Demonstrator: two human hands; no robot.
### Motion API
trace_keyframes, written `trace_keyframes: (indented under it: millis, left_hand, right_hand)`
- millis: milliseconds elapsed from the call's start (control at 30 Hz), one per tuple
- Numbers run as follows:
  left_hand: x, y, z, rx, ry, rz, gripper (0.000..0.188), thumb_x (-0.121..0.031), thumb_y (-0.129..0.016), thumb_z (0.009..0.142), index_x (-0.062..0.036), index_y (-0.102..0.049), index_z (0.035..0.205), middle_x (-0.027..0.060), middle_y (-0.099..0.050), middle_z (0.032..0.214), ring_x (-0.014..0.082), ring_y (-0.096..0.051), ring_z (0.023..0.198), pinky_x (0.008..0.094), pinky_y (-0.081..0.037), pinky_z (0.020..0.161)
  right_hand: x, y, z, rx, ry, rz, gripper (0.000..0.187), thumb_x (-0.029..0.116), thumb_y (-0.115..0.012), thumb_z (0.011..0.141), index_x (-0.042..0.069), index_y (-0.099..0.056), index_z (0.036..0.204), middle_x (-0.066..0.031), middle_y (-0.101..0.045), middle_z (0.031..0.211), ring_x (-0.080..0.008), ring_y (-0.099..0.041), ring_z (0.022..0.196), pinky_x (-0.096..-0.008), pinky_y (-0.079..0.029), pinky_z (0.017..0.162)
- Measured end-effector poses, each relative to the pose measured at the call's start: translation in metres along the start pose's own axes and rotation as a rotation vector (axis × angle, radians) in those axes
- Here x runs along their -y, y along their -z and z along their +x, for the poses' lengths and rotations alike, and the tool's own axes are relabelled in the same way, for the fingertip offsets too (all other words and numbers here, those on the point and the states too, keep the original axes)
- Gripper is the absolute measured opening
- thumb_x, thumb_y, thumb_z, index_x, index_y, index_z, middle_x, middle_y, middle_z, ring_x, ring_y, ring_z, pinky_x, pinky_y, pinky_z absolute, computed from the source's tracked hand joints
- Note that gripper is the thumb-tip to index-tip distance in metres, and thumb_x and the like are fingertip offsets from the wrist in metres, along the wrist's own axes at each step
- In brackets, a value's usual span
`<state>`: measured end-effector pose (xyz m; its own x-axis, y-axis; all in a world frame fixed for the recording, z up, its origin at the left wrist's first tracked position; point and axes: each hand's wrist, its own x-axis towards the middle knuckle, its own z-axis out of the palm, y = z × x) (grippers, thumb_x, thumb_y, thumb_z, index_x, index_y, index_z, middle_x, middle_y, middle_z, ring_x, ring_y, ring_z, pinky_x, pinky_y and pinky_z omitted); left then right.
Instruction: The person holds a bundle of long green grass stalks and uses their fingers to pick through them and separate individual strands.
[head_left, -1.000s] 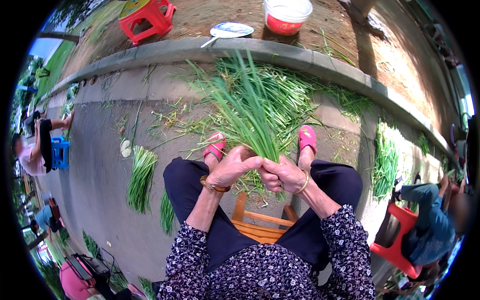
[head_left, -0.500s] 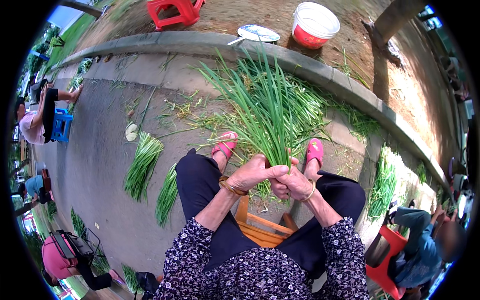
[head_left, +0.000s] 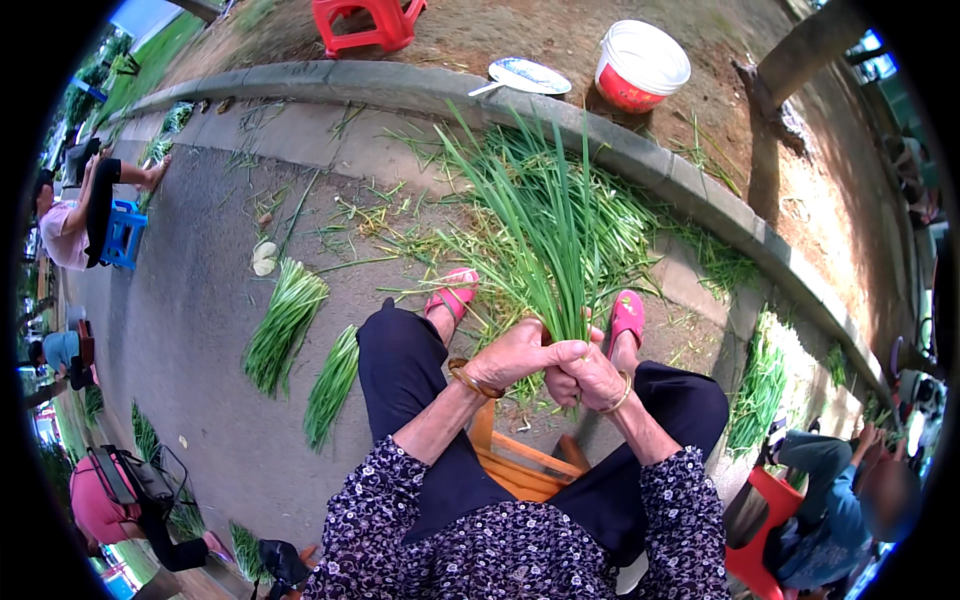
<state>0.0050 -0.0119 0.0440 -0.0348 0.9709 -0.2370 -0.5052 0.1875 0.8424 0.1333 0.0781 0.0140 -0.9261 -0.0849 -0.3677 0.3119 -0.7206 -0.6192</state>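
Note:
A bunch of long green garlic chives fans upward and away from me, its stem ends gathered between both my hands. My left hand is closed round the left side of the stems, its thumb laid across them. From the right, my right hand grips the stem ends with curled fingers, touching the left thumb. The lowest tips of the stems are hidden in the fingers. Beyond the bunch, a large heap of chives lies on the pavement against the kerb.
Two chive bundles lie left of my knees; another bundle lies right. Past the kerb are a red stool, a hand fan and a white-and-red bucket. People sit on both sides.
The held chives' leaves have swung slightly right and spread less widely. Both hands keep nearly the same place and grip. The whole view has shifted a little.

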Motion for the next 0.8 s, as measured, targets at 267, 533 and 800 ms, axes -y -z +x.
trace_keyframes:
  millis: [267, 533, 800]
  left_hand:
    - [-0.01, 0.007, -0.01, -0.08, 0.027, 0.044, 0.046, -0.028, -0.06, 0.078, 0.001, -0.046, 0.111, 0.0068, -0.055, 0.099, 0.0109, -0.05, 0.091, 0.0262, -0.04, 0.08]
    - [0.003, 0.023, -0.009, -0.426, -0.142, -0.182, 0.025, -0.021, -0.056, 0.082, -0.0001, -0.052, 0.095, 0.0044, -0.056, 0.082, 0.0114, -0.053, 0.07, 0.0245, -0.044, 0.061]
    - [-0.004, 0.021, -0.013, -0.438, -0.221, -0.293, 0.017, -0.015, -0.056, 0.081, 0.0014, -0.057, 0.086, 0.0058, -0.058, 0.074, 0.0121, -0.056, 0.065, 0.023, -0.045, 0.056]
  right_hand:
    - [0.004, 0.004, -0.001, 0.076, 0.042, 0.062, 0.033, 0.042, -0.049, 0.083, 0.01, -0.045, 0.084, 0.0036, -0.03, 0.052, -0.0079, -0.03, 0.04, -0.0221, -0.027, 0.036]
    - [0.009, 0.002, -0.001, 0.071, 0.027, 0.15, 0.031, 0.04, -0.049, 0.083, 0.01, -0.047, 0.09, 0.0031, -0.03, 0.052, -0.0076, -0.029, 0.04, -0.0222, -0.026, 0.036]
    - [0.007, 0.005, -0.002, 0.1, 0.041, 0.103, 0.031, 0.04, -0.048, 0.084, 0.01, -0.047, 0.091, 0.0033, -0.029, 0.052, -0.0076, -0.028, 0.041, -0.0222, -0.025, 0.036]
